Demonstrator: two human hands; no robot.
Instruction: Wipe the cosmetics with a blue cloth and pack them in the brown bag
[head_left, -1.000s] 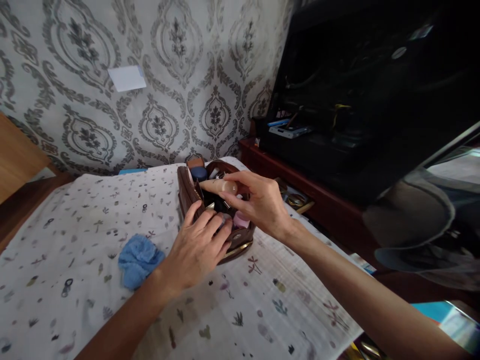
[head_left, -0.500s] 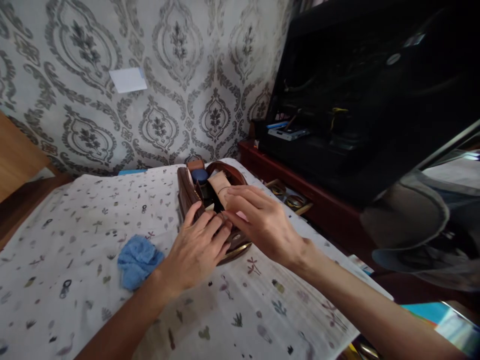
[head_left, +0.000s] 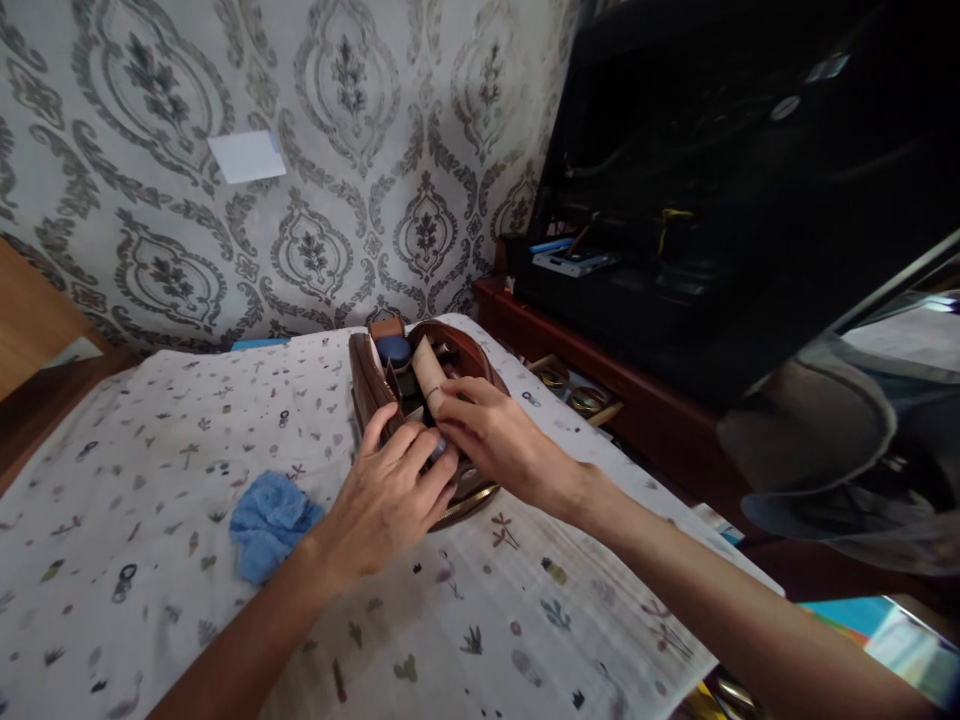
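A brown zippered bag lies unzipped on the printed white cloth, its opening facing up. My left hand is closed over its near left side, thumb along the rim and the other fingers curled into the opening. Reaching in from the right, my right hand has its fingers pressed together, with the tips hidden inside the bag. Against those fingers leans a flat beige item. A round dark blue lid or case sits at the bag's far left. A small pale bluish thing shows between my hands.
A crumpled blue cloth lies left of the bag. The printed white cloth spreads over the surface. At the right stands a large black screen on a dark red cabinet, with an open drawer beside the cloth's edge.
My right hand has shifted slightly left and deeper into the bag. The beige item now stands more upright and narrower in view. My left hand stays on the bag.
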